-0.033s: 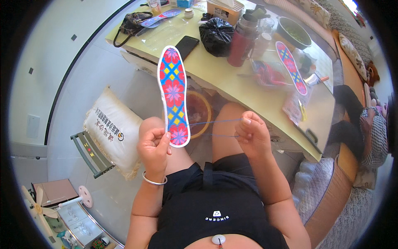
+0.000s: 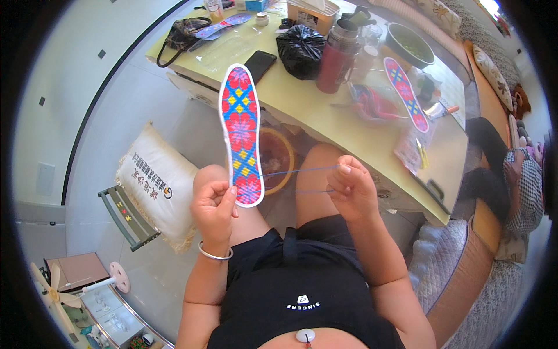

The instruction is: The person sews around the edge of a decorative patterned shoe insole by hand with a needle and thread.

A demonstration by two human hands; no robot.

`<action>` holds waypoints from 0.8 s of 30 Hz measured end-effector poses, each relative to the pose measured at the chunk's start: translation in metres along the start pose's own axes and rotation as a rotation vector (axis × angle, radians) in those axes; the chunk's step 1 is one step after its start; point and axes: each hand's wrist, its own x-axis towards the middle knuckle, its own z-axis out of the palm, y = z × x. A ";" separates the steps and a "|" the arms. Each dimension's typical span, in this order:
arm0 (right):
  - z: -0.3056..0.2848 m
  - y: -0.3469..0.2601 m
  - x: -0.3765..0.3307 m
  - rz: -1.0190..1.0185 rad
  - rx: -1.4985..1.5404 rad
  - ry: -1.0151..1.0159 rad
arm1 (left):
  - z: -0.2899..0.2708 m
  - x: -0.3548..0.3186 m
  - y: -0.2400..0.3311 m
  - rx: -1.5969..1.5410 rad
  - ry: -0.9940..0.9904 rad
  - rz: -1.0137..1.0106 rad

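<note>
Upright above my lap is an embroidered insole with a white edge, patterned in red and pink flowers, blue crosses and yellow diamonds. My left hand is closed on its lower end, thumb on the patterned face. Two strands of blue thread stretch from the insole's lower part across to the right. Their far ends meet my right hand, whose fingers are pinched together on the thread. Whether a needle is also between those fingers I cannot make out.
A pale yellow table lies ahead, bearing a phone, a black plastic bag, a red flask, a second insole and a metal bowl. A cushion on a small stool stands left. Another person sits far right.
</note>
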 end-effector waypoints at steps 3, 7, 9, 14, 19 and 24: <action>-0.007 -0.002 0.002 0.019 0.137 -0.074 | -0.005 -0.001 -0.004 -0.002 0.022 -0.019; -0.017 -0.016 0.002 -0.036 0.086 -0.089 | -0.013 0.000 -0.006 -0.034 0.018 -0.036; -0.015 -0.018 0.002 -0.043 0.100 -0.095 | -0.013 -0.002 -0.004 -0.070 0.030 -0.045; -0.004 -0.003 0.000 -0.041 -0.243 0.072 | -0.007 -0.006 0.002 -0.161 0.011 -0.075; 0.018 0.043 0.004 0.148 -0.507 -0.082 | 0.002 -0.014 0.012 -0.216 -0.070 -0.128; 0.011 0.068 0.008 0.289 -0.469 -0.110 | -0.004 -0.008 0.009 -0.268 -0.015 -0.132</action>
